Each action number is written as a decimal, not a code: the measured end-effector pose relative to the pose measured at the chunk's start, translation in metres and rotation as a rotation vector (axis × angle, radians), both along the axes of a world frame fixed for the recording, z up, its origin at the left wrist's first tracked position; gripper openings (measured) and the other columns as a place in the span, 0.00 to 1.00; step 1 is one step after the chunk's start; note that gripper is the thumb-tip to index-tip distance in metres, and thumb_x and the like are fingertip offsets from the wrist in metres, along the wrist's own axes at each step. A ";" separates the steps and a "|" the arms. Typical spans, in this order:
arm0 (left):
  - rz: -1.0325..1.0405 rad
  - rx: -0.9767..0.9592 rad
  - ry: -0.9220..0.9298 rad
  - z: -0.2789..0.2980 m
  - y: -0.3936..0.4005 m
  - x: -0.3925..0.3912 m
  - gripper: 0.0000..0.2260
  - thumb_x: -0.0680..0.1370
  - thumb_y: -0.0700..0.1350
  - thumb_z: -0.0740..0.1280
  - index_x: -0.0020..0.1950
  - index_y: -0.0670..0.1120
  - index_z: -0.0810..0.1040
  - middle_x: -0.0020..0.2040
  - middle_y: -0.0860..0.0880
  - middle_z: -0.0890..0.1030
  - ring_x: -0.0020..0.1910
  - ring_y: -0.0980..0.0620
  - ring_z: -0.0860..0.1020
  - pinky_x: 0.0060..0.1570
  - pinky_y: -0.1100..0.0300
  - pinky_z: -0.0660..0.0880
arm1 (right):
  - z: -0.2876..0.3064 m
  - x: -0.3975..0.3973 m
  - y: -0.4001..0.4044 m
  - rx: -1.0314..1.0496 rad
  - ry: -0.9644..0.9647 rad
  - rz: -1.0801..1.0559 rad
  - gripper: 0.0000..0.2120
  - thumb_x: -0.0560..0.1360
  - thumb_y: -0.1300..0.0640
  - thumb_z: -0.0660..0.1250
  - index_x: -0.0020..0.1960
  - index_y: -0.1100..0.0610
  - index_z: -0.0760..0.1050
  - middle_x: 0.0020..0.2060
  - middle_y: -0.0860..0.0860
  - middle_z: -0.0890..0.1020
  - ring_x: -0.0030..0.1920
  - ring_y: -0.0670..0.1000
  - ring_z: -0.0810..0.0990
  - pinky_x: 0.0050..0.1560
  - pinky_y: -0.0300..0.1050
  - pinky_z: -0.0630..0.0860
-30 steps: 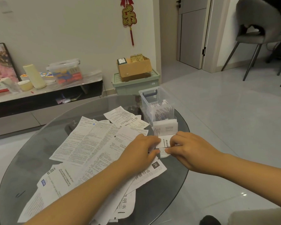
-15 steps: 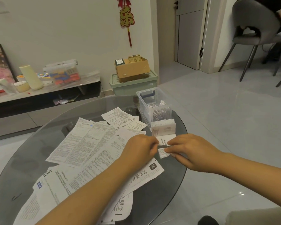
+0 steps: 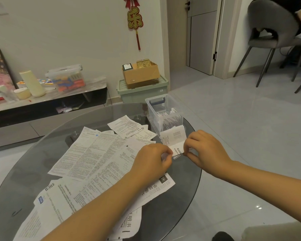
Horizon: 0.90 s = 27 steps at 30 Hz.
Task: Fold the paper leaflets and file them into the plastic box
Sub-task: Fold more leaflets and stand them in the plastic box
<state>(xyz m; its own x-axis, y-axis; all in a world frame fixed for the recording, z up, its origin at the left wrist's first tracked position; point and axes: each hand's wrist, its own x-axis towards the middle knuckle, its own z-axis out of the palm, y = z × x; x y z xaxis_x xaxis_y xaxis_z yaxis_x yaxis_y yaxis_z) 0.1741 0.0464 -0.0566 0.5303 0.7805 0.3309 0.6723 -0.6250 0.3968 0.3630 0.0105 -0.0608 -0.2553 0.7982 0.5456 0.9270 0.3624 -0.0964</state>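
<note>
A small, partly folded leaflet (image 3: pixel 174 140) is held between both hands above the round glass table (image 3: pixel 181 202). My left hand (image 3: pixel 150 160) pinches its left end and my right hand (image 3: pixel 204 148) pinches its right end; its upper flap stands up. Just behind it stands the clear plastic box (image 3: pixel 155 105), open, with several folded leaflets (image 3: pixel 170 119) filed upright inside. Several unfolded printed leaflets (image 3: pixel 94 153) lie spread over the table to the left and under my left forearm.
A low TV shelf (image 3: pixel 47 100) with a lidded plastic bin, a cup and a roll runs along the left wall. A cardboard box on a green crate (image 3: pixel 142 89) stands behind the table. A grey chair (image 3: pixel 271 32) stands at the far right.
Both hands stay pinched on the small leaflet. Its upper flap has lifted more upright, and the hands have shifted slightly apart along the fold.
</note>
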 end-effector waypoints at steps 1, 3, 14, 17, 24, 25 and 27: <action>-0.024 0.003 0.010 0.000 0.000 0.000 0.08 0.76 0.47 0.64 0.52 0.50 0.81 0.47 0.54 0.81 0.38 0.60 0.70 0.43 0.66 0.68 | 0.002 0.000 0.000 -0.041 0.001 -0.005 0.14 0.59 0.59 0.80 0.36 0.55 0.75 0.35 0.49 0.78 0.35 0.52 0.75 0.33 0.30 0.57; -0.057 -0.006 0.035 0.000 0.001 -0.001 0.09 0.76 0.47 0.64 0.53 0.49 0.81 0.51 0.54 0.79 0.39 0.60 0.69 0.45 0.65 0.69 | 0.004 0.001 -0.001 -0.134 0.034 -0.018 0.09 0.67 0.56 0.76 0.40 0.55 0.75 0.39 0.49 0.78 0.42 0.51 0.74 0.35 0.31 0.57; 0.058 0.002 0.017 0.027 -0.018 -0.028 0.11 0.77 0.47 0.63 0.57 0.52 0.79 0.58 0.55 0.75 0.50 0.53 0.76 0.56 0.54 0.71 | 0.027 -0.025 0.000 -0.132 0.041 0.051 0.06 0.73 0.57 0.69 0.49 0.53 0.78 0.46 0.47 0.80 0.49 0.50 0.75 0.45 0.37 0.65; 0.166 -0.107 0.228 0.034 -0.024 -0.045 0.20 0.77 0.53 0.62 0.68 0.53 0.70 0.67 0.52 0.69 0.64 0.52 0.68 0.66 0.55 0.64 | 0.031 -0.040 0.007 -0.156 0.045 0.099 0.07 0.75 0.56 0.65 0.53 0.52 0.78 0.50 0.46 0.80 0.53 0.49 0.73 0.49 0.36 0.65; 0.229 -0.424 0.665 0.036 -0.028 -0.079 0.44 0.71 0.68 0.62 0.78 0.51 0.43 0.77 0.44 0.50 0.76 0.44 0.50 0.72 0.45 0.54 | 0.031 -0.073 0.018 -0.303 -0.046 0.208 0.14 0.76 0.50 0.62 0.61 0.49 0.74 0.57 0.46 0.76 0.59 0.48 0.69 0.60 0.40 0.66; 0.215 -0.452 0.701 0.035 -0.031 -0.082 0.45 0.71 0.69 0.61 0.77 0.51 0.40 0.78 0.44 0.45 0.77 0.44 0.45 0.73 0.44 0.50 | 0.030 -0.076 0.018 -0.332 -0.078 0.236 0.15 0.76 0.49 0.62 0.61 0.49 0.74 0.57 0.46 0.76 0.59 0.48 0.69 0.61 0.42 0.66; 0.203 -0.467 0.706 0.034 -0.036 -0.088 0.45 0.73 0.68 0.60 0.77 0.51 0.39 0.78 0.44 0.39 0.77 0.45 0.40 0.74 0.46 0.44 | 0.025 -0.081 0.020 -0.390 -0.149 0.289 0.17 0.76 0.45 0.62 0.62 0.48 0.74 0.58 0.46 0.76 0.59 0.48 0.69 0.62 0.44 0.65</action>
